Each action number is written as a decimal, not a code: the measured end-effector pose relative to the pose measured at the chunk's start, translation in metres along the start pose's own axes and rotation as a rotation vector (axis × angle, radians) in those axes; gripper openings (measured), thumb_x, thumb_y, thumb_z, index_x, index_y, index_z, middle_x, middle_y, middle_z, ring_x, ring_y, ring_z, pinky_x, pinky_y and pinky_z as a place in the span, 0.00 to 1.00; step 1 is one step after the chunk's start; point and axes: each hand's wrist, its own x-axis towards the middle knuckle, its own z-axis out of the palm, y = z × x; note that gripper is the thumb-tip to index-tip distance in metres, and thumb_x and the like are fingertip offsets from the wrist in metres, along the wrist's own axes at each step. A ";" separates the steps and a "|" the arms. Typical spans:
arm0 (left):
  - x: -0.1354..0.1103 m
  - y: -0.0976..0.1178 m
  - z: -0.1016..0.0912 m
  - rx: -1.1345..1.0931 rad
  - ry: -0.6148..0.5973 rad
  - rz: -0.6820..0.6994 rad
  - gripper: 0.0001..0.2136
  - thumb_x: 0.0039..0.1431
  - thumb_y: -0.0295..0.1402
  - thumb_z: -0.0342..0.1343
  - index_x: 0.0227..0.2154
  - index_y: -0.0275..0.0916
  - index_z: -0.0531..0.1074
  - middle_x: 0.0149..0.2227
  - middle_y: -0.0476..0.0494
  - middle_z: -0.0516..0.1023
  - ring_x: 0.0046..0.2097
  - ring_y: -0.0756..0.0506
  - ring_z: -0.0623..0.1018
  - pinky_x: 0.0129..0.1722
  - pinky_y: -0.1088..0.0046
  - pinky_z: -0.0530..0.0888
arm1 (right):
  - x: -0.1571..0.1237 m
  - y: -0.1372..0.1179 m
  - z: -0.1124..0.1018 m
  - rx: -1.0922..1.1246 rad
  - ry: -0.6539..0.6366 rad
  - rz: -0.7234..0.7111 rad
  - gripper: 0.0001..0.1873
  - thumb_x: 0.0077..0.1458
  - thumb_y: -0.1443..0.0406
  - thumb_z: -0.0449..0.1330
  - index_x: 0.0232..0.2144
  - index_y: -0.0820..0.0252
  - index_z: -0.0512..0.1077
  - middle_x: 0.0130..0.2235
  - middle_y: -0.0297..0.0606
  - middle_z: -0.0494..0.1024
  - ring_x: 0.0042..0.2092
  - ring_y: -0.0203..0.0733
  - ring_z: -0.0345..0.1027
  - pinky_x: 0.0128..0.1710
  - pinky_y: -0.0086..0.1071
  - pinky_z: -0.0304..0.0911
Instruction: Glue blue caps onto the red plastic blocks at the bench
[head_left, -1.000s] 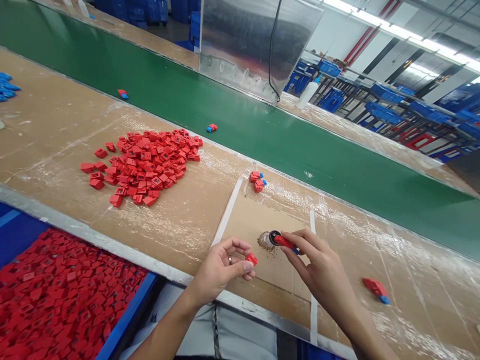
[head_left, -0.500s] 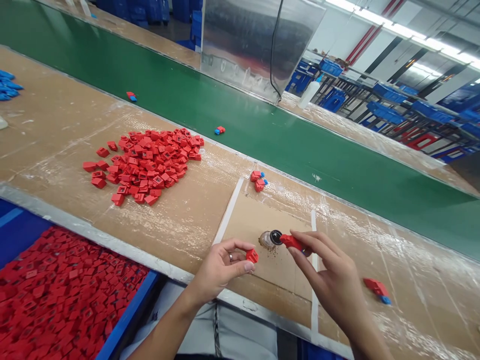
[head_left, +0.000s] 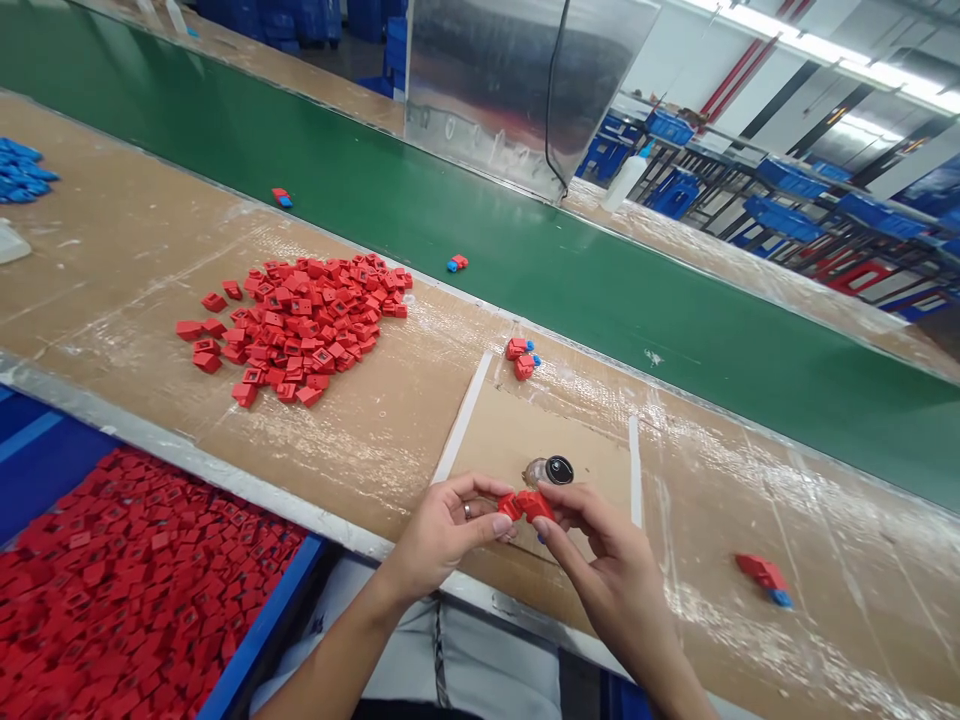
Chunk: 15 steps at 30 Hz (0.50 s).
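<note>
My left hand [head_left: 442,530] pinches a small red block-shaped plastic part [head_left: 509,507] between thumb and fingertips. Facing it, my right hand [head_left: 600,545] grips a larger red plastic piece [head_left: 534,505] with a bit of blue under it. The two red pieces meet end to end, or nearly so; I cannot tell whether they are joined. Just behind them, a small round jar [head_left: 537,471] with a black round top [head_left: 559,470] rests on a cardboard sheet [head_left: 577,435] edged by white strips.
Left of my hands lies a heap of red parts [head_left: 315,315]. A blue bin [head_left: 259,625] holds many more. Red-and-blue pieces lie on the green conveyor belt [head_left: 360,190], near its edge [head_left: 524,368] and at right [head_left: 763,572]. Blue parts [head_left: 22,172] sit far left.
My right hand has moved left and slightly down from the jar's black top, bringing its red piece to the one in my left hand. The left hand has hardly moved.
</note>
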 end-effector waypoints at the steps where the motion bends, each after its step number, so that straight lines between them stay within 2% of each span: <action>1: 0.000 0.000 0.000 -0.001 0.001 0.002 0.13 0.55 0.30 0.66 0.43 0.35 0.76 0.36 0.44 0.81 0.36 0.51 0.78 0.41 0.75 0.73 | -0.001 0.001 0.000 -0.003 -0.003 -0.001 0.10 0.63 0.65 0.60 0.47 0.54 0.72 0.40 0.36 0.74 0.38 0.39 0.69 0.38 0.32 0.66; 5: 0.000 0.000 0.000 0.006 0.004 0.002 0.13 0.54 0.30 0.66 0.42 0.35 0.77 0.35 0.45 0.82 0.35 0.51 0.78 0.40 0.76 0.73 | -0.003 0.002 0.002 -0.026 -0.018 -0.005 0.09 0.63 0.65 0.59 0.47 0.55 0.72 0.39 0.36 0.74 0.37 0.39 0.69 0.38 0.31 0.65; 9: 0.000 -0.002 -0.001 0.025 0.024 0.004 0.13 0.52 0.32 0.68 0.40 0.34 0.78 0.34 0.44 0.81 0.33 0.51 0.78 0.38 0.74 0.74 | -0.003 -0.002 0.003 -0.047 -0.047 -0.023 0.04 0.64 0.66 0.58 0.41 0.57 0.73 0.38 0.37 0.74 0.36 0.38 0.69 0.35 0.29 0.64; 15: 0.000 -0.006 -0.001 0.045 0.042 -0.044 0.10 0.50 0.32 0.68 0.34 0.32 0.79 0.31 0.44 0.80 0.29 0.50 0.77 0.33 0.73 0.75 | -0.002 -0.002 0.003 -0.037 -0.137 0.007 0.07 0.66 0.65 0.56 0.36 0.58 0.73 0.36 0.37 0.73 0.35 0.38 0.67 0.36 0.28 0.62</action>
